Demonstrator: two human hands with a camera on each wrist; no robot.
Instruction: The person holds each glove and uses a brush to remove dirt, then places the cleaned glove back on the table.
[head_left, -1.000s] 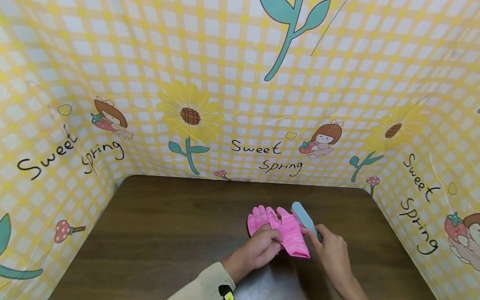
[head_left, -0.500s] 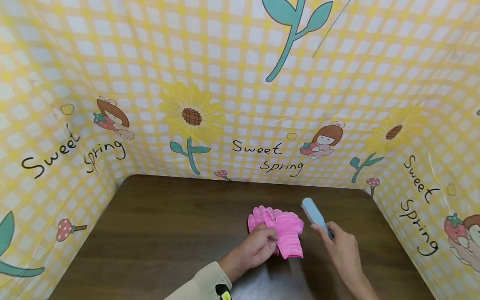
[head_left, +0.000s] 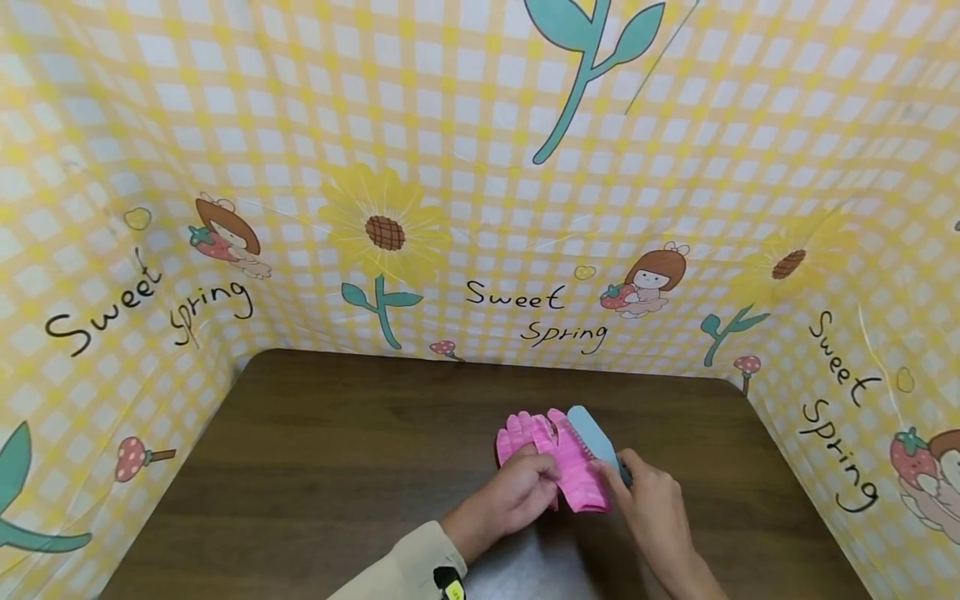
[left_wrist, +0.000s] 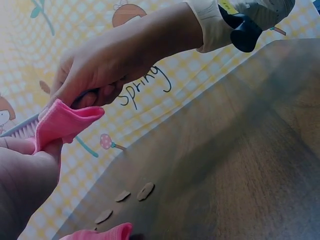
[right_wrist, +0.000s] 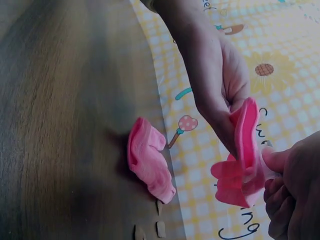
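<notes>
My left hand pinches a pink knit glove, holding it above the table by its side. A light-blue brush is gripped by its handle in my right hand. Its bristles rest against the glove's right side, partly hidden in the head view. The cuff gapes toward the left wrist camera, and there the left thumb presses the fabric. Below, a second pink glove lies on the table in the right wrist view, apart from the held one.
The dark wooden table is enclosed by a yellow checked cloth with printed flowers and words. Several small flat brownish pieces lie on the tabletop near the lying glove.
Half a second ago the brush was lifted off to the right, apart from the glove. Now it is back against the glove, which has tilted in my left hand. The left hand has barely moved.
</notes>
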